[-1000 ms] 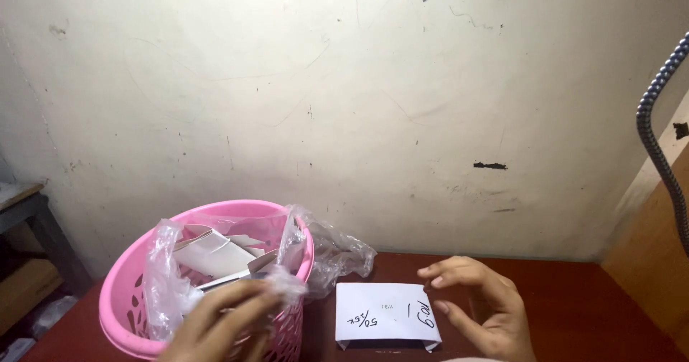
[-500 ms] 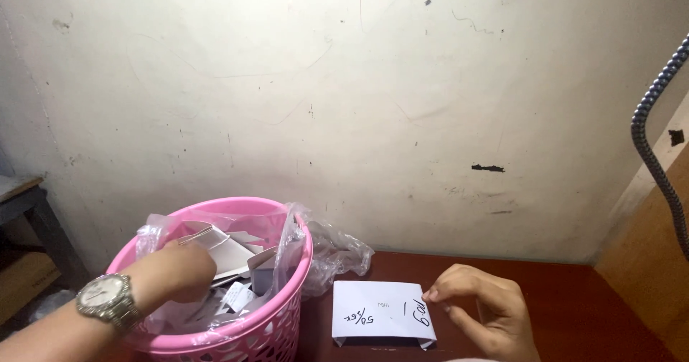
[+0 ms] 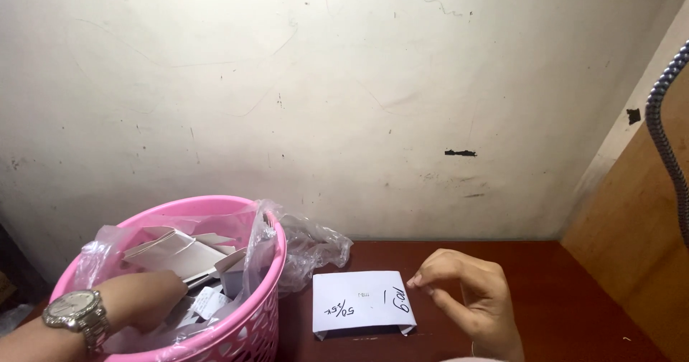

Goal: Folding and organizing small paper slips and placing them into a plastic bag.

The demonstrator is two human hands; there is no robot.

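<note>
My left hand (image 3: 147,299), with a silver wristwatch (image 3: 74,313) on the wrist, reaches down into a pink plastic basket (image 3: 247,330). The basket holds folded white and grey cardboard pieces (image 3: 176,251) and crumpled clear plastic (image 3: 305,243) that spills over its right rim. The fingers are hidden among the contents, so what they grip is unclear. My right hand (image 3: 466,301) hovers at the right edge of a small white folded box (image 3: 362,301) with handwriting on top, fingertips pinched together and touching or just off its corner.
The box lies on a dark red-brown wooden table (image 3: 574,312). A stained off-white wall (image 3: 344,96) rises close behind. A wooden panel (image 3: 631,218) stands at the right, with a flexible metal hose (image 3: 664,129) hanging in front of it.
My left hand left the plastic bag at the basket's front and plunged into the basket. My right hand closed its fingers near the box's corner. The view shifted down and right.
</note>
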